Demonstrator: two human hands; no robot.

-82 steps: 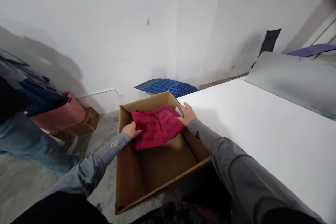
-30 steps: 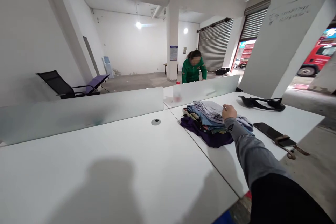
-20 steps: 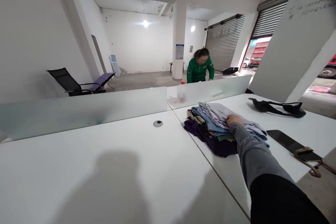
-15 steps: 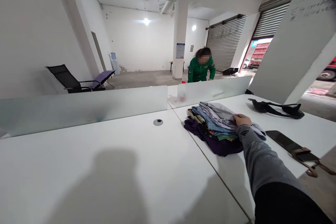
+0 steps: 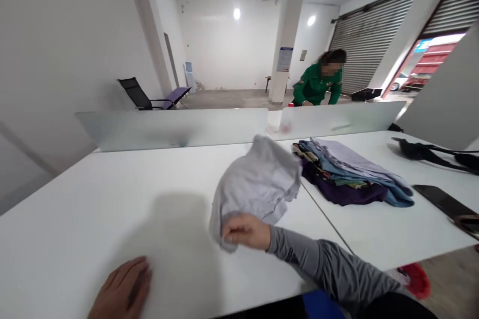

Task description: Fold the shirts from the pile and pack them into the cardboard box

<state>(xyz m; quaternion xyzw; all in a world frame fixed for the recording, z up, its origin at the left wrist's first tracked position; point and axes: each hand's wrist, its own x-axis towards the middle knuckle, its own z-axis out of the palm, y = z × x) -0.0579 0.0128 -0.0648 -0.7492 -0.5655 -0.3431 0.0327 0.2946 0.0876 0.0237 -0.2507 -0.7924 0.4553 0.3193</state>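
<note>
My right hand [image 5: 245, 232] is closed on a pale lilac-grey garment [image 5: 258, 184] and holds it just above the white table [image 5: 93, 204], left of the seam between two tabletops. My left hand [image 5: 123, 289] comes in at the bottom edge and lies low over the table with its fingers stretched out, holding nothing. To the right, a stack of folded clothes [image 5: 348, 174] rests on the neighbouring tabletop, with a purple piece at the bottom and pale blue and lilac ones on top.
Frosted divider panels [image 5: 172, 127] run along the far edge of the tables. A phone [image 5: 441, 202] and a black strap [image 5: 430, 152] lie at the right. A person in green [image 5: 318, 84] bends over behind the dividers. A black chair [image 5: 140, 94] stands by the wall.
My right hand has pulled the top pale garment off the stack and carried it left over the near table. My left hand has come into view. The view swung left.
</note>
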